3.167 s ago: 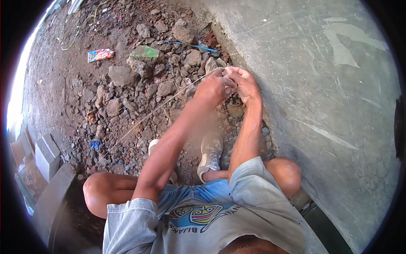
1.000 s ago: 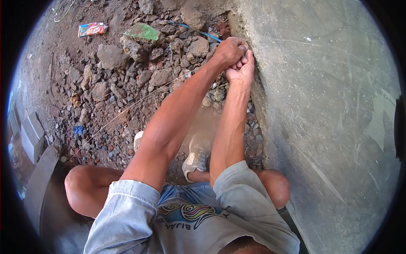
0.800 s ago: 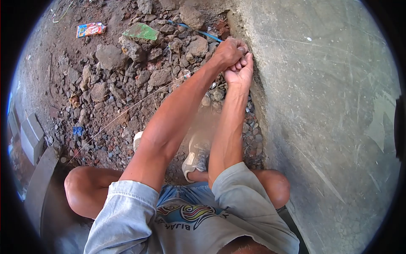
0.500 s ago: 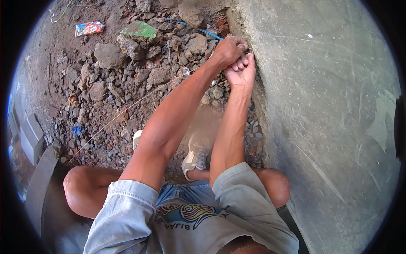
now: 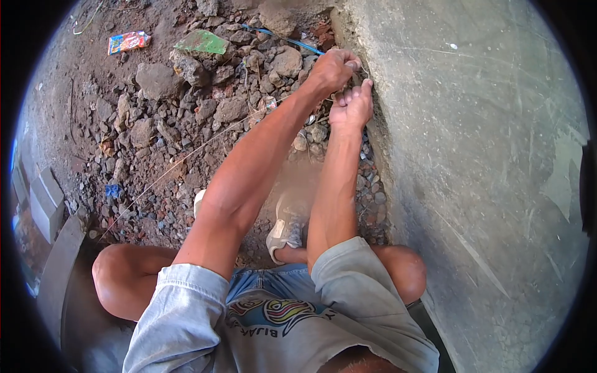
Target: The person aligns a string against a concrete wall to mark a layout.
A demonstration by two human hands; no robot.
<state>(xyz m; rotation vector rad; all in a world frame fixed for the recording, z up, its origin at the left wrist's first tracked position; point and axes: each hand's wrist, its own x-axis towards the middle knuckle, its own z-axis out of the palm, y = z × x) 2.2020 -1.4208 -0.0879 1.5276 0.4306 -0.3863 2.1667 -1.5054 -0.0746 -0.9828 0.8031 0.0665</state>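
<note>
A thin pale string [image 5: 186, 153] runs taut across the rubble, its long axis on a diagonal from the lower left of the ground, near the grey blocks, up to the right where both hands meet at the foot of the concrete wall [image 5: 472, 155]. Its upper end sits at the wall's bottom edge, at the seam between wall and ground.

Left hand [image 5: 333, 68]: fingers curled and closed over the string's end, knuckles up, pressed against the wall base. Right hand [image 5: 352, 105]: just below the left and touching it, fingers bunched together with fingertips pointing up at the same spot; whether it pinches the string itself cannot be told, the fingertips hide it.

Ground: bare reddish-brown dirt covered with loose stones [image 5: 205, 105] and broken brick pieces, densest along the wall's foot. A blue strip [image 5: 283, 38] lies among the stones just above the left hand, slanting toward the wall. A green flat scrap [image 5: 200, 42] rests on the rubble further left, and a coloured wrapper [image 5: 127, 41] lies near the upper left edge of the ground. A small blue scrap [image 5: 113, 189] lies near the string's lower run.

Wall: grey, rough-trowelled, scratched, filling the right side of view. Grey blocks [image 5: 38, 202] stand at the far left edge.

The person squats, knees bent outward, a dusty shoe [image 5: 285, 227] planted on the dirt between the forearms.
</note>
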